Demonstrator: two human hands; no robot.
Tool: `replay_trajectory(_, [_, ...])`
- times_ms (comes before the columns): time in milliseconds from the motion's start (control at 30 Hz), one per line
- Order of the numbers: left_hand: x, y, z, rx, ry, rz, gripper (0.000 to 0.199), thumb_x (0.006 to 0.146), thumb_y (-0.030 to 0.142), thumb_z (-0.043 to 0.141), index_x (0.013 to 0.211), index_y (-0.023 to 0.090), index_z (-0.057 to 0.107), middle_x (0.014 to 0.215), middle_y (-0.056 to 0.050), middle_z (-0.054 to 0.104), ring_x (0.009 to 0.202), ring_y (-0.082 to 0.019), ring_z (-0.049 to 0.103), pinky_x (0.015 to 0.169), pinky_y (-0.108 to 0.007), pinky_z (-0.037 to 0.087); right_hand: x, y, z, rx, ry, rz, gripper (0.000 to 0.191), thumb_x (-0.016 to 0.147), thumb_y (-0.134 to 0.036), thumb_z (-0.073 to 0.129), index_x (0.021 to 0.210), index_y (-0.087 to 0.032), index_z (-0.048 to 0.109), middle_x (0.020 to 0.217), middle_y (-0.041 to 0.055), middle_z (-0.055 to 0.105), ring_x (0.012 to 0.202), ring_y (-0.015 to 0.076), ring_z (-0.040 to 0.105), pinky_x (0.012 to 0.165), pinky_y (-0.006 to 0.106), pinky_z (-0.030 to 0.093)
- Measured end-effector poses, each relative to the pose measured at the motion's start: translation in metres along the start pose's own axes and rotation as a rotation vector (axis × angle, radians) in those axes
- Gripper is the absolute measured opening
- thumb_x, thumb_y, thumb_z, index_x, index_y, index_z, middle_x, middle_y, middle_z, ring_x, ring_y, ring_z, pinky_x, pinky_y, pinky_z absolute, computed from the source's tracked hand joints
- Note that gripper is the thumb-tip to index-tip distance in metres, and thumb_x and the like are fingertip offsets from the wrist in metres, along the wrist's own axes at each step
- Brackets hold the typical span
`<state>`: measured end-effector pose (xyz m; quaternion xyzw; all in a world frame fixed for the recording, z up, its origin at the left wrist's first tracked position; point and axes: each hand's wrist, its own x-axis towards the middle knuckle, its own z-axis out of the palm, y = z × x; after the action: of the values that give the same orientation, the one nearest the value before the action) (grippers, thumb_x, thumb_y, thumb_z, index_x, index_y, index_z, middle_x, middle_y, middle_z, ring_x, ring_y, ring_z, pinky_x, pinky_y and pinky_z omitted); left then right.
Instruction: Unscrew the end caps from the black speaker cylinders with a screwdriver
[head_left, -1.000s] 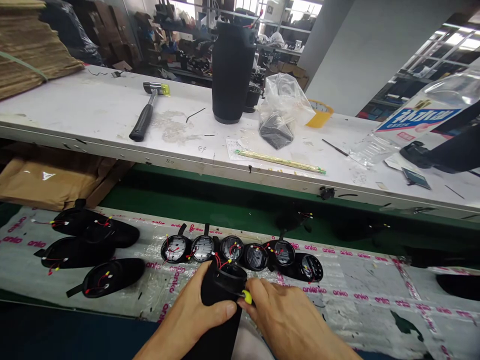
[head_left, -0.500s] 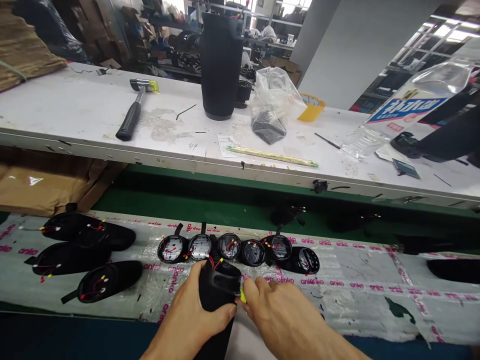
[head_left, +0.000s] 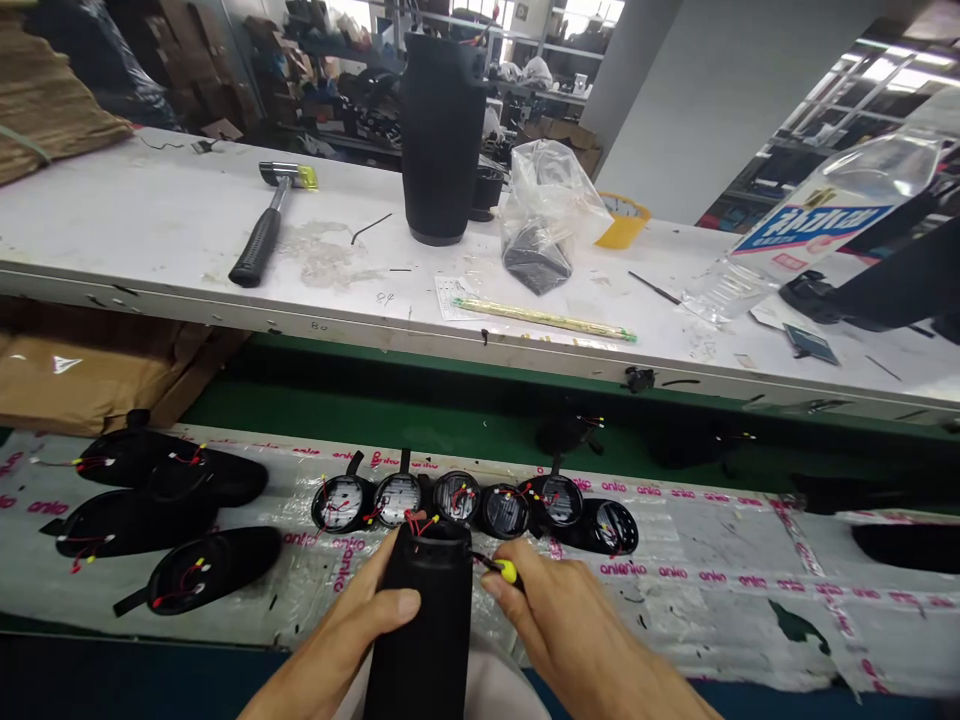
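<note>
My left hand point(head_left: 367, 620) is wrapped round a black cylindrical housing point(head_left: 424, 630), thumb across its near side. The housing stands nearly upright, its open rim at the top, with red wires and small connectors point(head_left: 420, 522) poking out. In my right hand point(head_left: 570, 620) is a small yellow-handled screwdriver point(head_left: 508, 571), pinched between thumb and fingers. Its thin dark shaft points left to the housing's upper right side; whether the tip touches is hard to see. Just beyond, a row of similar black housings point(head_left: 457, 496) lies with wired open ends facing me.
More black housings point(head_left: 214, 570) lie at the left on the plastic-covered surface point(head_left: 712, 590). On the white shelf point(head_left: 330, 255) stand a tall black cylinder point(head_left: 442, 140), a hammer point(head_left: 259, 240), a clear bag point(head_left: 551, 215) and a tilted bottle point(head_left: 817, 220). A cardboard box point(head_left: 82, 370) sits below the shelf.
The housing has turned more upright and its side now faces me. My right hand has drawn slightly right, with the screwdriver, and more of its shaft shows. My left thumb has shifted left.
</note>
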<state>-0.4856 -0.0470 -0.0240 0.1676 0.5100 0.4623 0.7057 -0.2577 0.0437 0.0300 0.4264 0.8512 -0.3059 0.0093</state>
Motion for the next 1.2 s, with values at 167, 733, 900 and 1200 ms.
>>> replay_trajectory(167, [0.005, 0.008, 0.0, -0.028, -0.221, 0.015, 0.064, 0.077, 0.045, 0.083, 0.134, 0.02, 0.067, 0.137, -0.013, 0.072, 0.137, -0.043, 0.055, 0.113, -0.053, 0.046, 0.0, -0.002, 0.004, -0.105, 0.028, -0.096, 0.01, 0.107, -0.029, 0.049, 0.099, -0.025, 0.054, 0.085, -0.0003, 0.075, 0.071, 0.0247, 0.073, 0.058, 0.032, 0.038])
replay_trajectory(733, [0.0, 0.022, 0.026, 0.152, -0.164, 0.166, 0.064, 0.075, 0.045, 0.085, 0.132, 0.024, 0.062, 0.133, -0.008, 0.072, 0.126, -0.037, 0.063, 0.11, -0.05, 0.045, 0.005, -0.003, 0.003, -0.422, 0.254, -0.457, 0.012, 0.105, -0.025, 0.055, 0.097, -0.024, 0.046, 0.072, -0.0042, 0.062, 0.051, 0.0198, 0.065, 0.043, 0.036, 0.026])
replay_trajectory(900, [0.0, 0.023, 0.026, 0.168, -0.174, 0.172, 0.063, 0.075, 0.046, 0.085, 0.128, 0.023, 0.061, 0.13, -0.009, 0.073, 0.123, -0.037, 0.063, 0.109, -0.049, 0.046, 0.004, -0.002, 0.003, -0.423, 0.235, -0.468, 0.017, 0.101, -0.026, 0.062, 0.1, -0.024, 0.045, 0.075, -0.0042, 0.062, 0.054, 0.0197, 0.065, 0.045, 0.035, 0.029])
replay_trajectory(1200, [-0.005, 0.029, 0.031, 0.306, -0.16, 0.203, 0.062, 0.077, 0.046, 0.084, 0.13, 0.024, 0.06, 0.132, -0.008, 0.072, 0.125, -0.037, 0.063, 0.107, -0.046, 0.047, -0.003, -0.009, -0.003, -0.631, 0.128, -0.456, 0.029, 0.092, -0.025, 0.072, 0.095, -0.025, 0.044, 0.074, -0.0029, 0.062, 0.05, 0.0204, 0.061, 0.044, 0.039, 0.016])
